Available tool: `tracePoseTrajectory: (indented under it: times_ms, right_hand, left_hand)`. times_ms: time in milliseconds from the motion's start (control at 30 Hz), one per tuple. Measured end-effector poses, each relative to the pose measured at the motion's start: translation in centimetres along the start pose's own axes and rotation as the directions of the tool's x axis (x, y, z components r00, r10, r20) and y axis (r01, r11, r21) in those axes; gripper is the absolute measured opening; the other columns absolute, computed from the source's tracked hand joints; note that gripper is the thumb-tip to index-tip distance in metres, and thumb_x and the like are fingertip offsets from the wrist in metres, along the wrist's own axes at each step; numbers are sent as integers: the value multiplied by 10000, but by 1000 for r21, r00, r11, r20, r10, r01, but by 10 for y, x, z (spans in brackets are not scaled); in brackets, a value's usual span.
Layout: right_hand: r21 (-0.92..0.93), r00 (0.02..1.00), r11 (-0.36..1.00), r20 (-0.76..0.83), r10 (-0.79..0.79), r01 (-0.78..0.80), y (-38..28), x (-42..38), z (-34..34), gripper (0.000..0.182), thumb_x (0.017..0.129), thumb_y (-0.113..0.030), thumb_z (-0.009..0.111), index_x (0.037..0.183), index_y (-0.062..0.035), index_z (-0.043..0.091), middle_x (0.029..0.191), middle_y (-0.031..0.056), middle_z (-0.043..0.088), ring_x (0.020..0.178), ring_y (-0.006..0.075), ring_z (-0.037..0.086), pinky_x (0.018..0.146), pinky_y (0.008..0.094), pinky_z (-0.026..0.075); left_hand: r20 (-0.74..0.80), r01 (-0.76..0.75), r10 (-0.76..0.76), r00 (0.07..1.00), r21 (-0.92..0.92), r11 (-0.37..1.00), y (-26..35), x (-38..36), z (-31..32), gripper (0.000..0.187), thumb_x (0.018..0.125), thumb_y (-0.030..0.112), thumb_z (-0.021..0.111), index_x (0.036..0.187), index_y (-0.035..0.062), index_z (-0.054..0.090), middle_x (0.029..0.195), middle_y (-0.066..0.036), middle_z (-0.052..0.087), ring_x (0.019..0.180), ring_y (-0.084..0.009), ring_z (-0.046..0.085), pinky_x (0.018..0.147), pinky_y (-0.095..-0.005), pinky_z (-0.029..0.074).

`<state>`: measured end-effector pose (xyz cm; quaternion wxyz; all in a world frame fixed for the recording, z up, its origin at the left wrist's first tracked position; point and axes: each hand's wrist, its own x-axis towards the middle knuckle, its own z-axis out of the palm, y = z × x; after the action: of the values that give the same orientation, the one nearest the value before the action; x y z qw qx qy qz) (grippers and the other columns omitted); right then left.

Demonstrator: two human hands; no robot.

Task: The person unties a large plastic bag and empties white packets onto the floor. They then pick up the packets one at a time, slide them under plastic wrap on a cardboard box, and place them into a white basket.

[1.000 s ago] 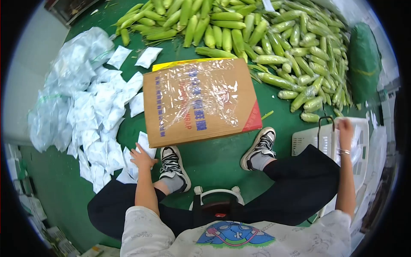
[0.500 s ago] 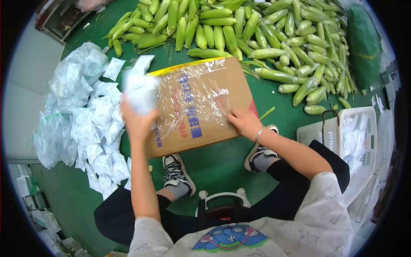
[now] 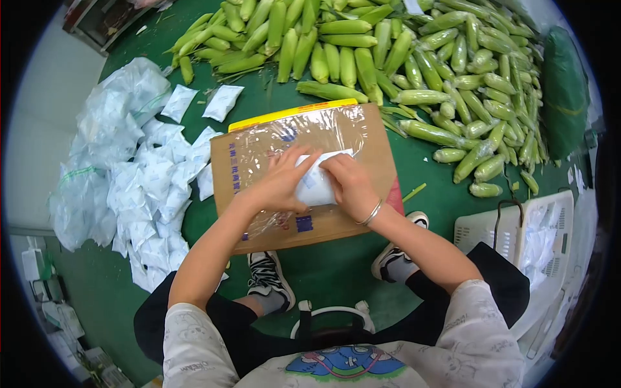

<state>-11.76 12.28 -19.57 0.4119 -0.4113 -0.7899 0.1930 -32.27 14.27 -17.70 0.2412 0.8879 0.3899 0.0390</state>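
Note:
A cardboard box point(image 3: 378, 145) lies in front of me, with clear plastic wrap point(image 3: 259, 155) spread over its top. On that wrap rests a white ice pack point(image 3: 315, 187), held between both hands. My left hand point(image 3: 279, 182) grips its left side, fingers over the top and thumb near its lower edge. The fingers of my right hand point(image 3: 351, 187) are bent and pinch the pack's right upper edge. Part of the pack is hidden under the fingers. A yellow strip point(image 3: 291, 115) shows along the box's far edge.
Several ice packs point(image 3: 145, 194) are heaped on the left beside a big clear bag point(image 3: 119, 110). Unwrapped corn point(image 3: 284, 45) is piled at the back, wrapped corn point(image 3: 479, 97) at the right. A white basket point(image 3: 485, 223) and a green sack point(image 3: 563, 97) stand right.
My left hand has brought the ice pack from the left onto the middle of the box. My right hand has moved from the box's right edge to the pack.

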Motion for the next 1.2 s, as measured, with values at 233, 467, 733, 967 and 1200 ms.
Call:
tracePoseTrajectory:
  times_ms: [233, 467, 733, 967, 1200]
  right_hand:
    - [-289, 846, 914, 523, -98, 285, 16, 15, -25, 936, 564, -362, 822, 1327, -35, 391, 1406, 241, 319, 1265, 405, 367, 1044, 525, 296]
    - [-206, 633, 903, 769, -89, 378, 41, 58, -24, 1025, 572, -345, 804, 1402, -71, 268, 1310, 219, 404, 1201, 393, 431, 1000, 483, 344]
    - [-152, 611, 932, 787, -87, 328, -13, -9, -14, 901, 579, -329, 775, 1307, 13, 370, 1150, 239, 479, 1084, 386, 488, 938, 426, 412]
    - [32, 482, 987, 875, 49, -159, -4, 14, -13, 677, 513, -236, 780, 1115, -22, 557, 978, 203, 636, 934, 374, 603, 808, 396, 489]
    - [-228, 858, 973, 506, 90, 33, -24, 31, -54, 898, 527, -311, 826, 1271, 25, 452, 1231, 238, 503, 1165, 379, 486, 960, 374, 422]
  left_hand:
    - [-76, 850, -847, 526, 35, 525, 25, -104, 22, 836, 665, 510, 772, 1154, -79, 435, 1082, -204, 559, 931, -371, 632, 742, -422, 530]
    - [-33, 733, -736, 676, 122, 669, 9, -127, 47, 415, 860, 357, 620, 891, -55, 581, 779, -205, 654, 735, -350, 671, 660, -428, 527]
    - [-534, -2, -177, 827, -318, 948, 50, -39, 0, 92, 820, 78, 624, 790, -7, 641, 743, -101, 615, 694, -252, 619, 676, -358, 494]
    - [-145, -140, 146, 979, 51, 989, 79, -54, 4, 679, 700, 335, 768, 1176, -48, 470, 1140, -184, 504, 1040, -339, 508, 897, -397, 434]
    - [59, -6, 1, 998, 77, 997, 34, 10, -24, 602, 688, 379, 777, 1066, -35, 557, 886, -197, 635, 854, -367, 626, 757, -428, 489]
